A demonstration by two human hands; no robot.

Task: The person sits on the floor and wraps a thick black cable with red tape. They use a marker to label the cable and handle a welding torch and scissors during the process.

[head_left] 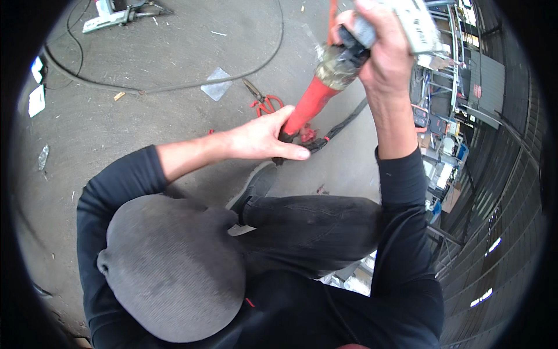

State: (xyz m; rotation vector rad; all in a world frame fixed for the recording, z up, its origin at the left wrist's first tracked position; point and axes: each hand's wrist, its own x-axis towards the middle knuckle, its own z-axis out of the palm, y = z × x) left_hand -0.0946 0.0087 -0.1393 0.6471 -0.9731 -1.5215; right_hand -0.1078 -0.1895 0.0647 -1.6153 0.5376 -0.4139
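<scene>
A long red power tool (313,106) lies slantwise in front of me, its lower end toward me and its upper end to the far right. Near that lower end, my left hand (260,135) curls round the dark tail, thumb over it. My right hand (388,61) is closed at the upper end, beside a black part (352,47) and a collar (337,67) that looks wrapped in clear plastic. A blurred white-and-grey printed piece (414,24) shows at my right fingers; how it joins the tool is hidden. A black cord (344,123) runs behind the tool.
Red-handled snips (266,104) and a clear plastic sheet (217,84) lie on the grey floor. A long cable (192,86) curves across it. A metal tool (119,18) lies far left. Loaded shelving (444,145) stands along the right. A grey ribbed rounded shape (174,267) fills the near left.
</scene>
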